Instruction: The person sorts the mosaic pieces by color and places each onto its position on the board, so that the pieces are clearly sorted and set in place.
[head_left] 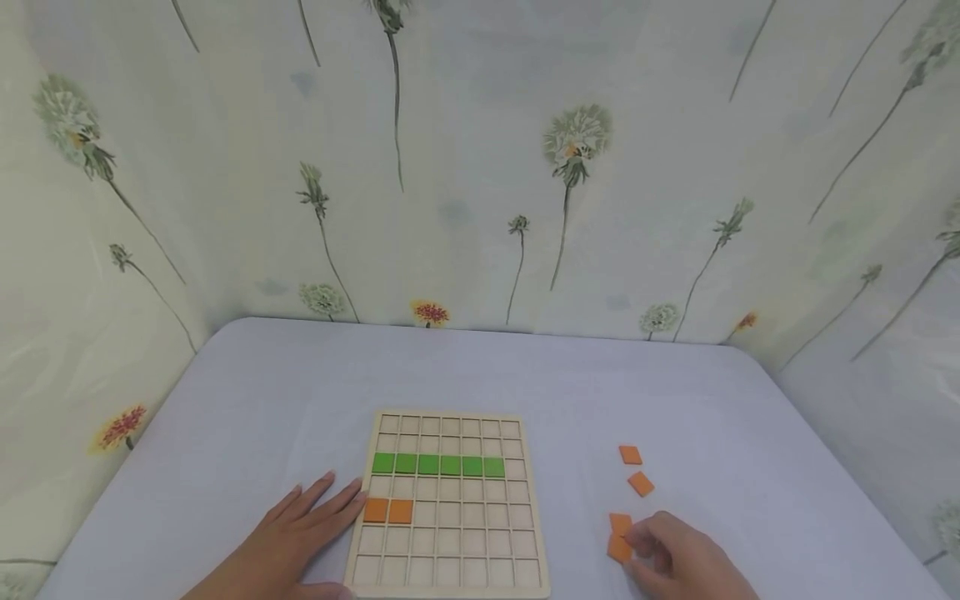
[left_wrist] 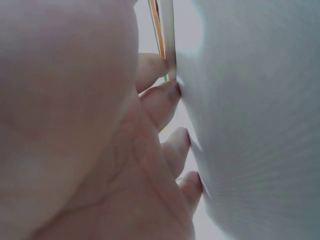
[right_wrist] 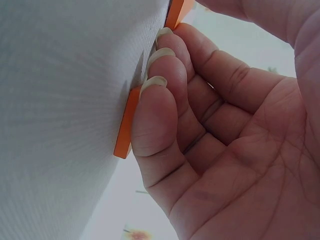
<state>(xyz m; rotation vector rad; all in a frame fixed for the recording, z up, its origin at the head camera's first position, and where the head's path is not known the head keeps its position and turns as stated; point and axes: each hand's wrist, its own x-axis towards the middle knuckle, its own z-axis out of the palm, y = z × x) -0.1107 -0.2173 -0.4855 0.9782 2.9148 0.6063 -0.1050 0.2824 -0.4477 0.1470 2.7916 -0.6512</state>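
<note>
A pale wooden grid board [head_left: 448,592] lies on the table, with a row of several green tiles [head_left: 428,464] and two orange tiles [head_left: 387,511] in its cells. My left hand [head_left: 307,529] rests beside it, fingers spread, fingertips touching the board's left edge. To the right of the board, my right hand [head_left: 678,558] pinches a loose orange tile [head_left: 618,549] between thumb and index finger, still at the table surface. Its other fingers are curled in the right wrist view, near another orange tile [right_wrist: 126,125]. The thumb's tip is cut off there.
Two more orange tiles, an upper one [head_left: 630,455] and a turned one [head_left: 641,484], lie beyond the right hand. One orange tile [head_left: 620,521] sits just above the pinched one. A white-covered table [head_left: 300,375] meets a flower-patterned cloth [head_left: 465,167] at the back.
</note>
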